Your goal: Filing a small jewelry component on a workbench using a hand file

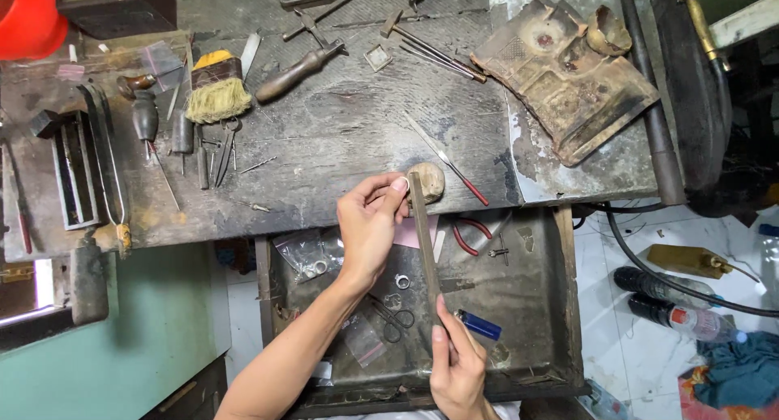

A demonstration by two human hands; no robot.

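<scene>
My left hand [370, 223] pinches a small silver ring [401, 183] at the edge of a dark, worn workbench [341, 136]. The ring rests against a rounded wooden bench peg [430, 179]. My right hand [457, 370] grips the near end of a long flat metal file [423, 237], whose far end lies against the ring. Both hands are above an open metal drawer [519, 306] under the bench.
In the drawer lie a blue lighter [479, 325], scissors [394, 318], red-handled pliers [469, 233], a loose ring [402, 281] and plastic bags [312, 254]. The bench holds a brush [217, 87], several hand tools [300, 69], a thin file [445, 156] and a charred block [564, 71]. Bottles [677, 314] lie on the floor at right.
</scene>
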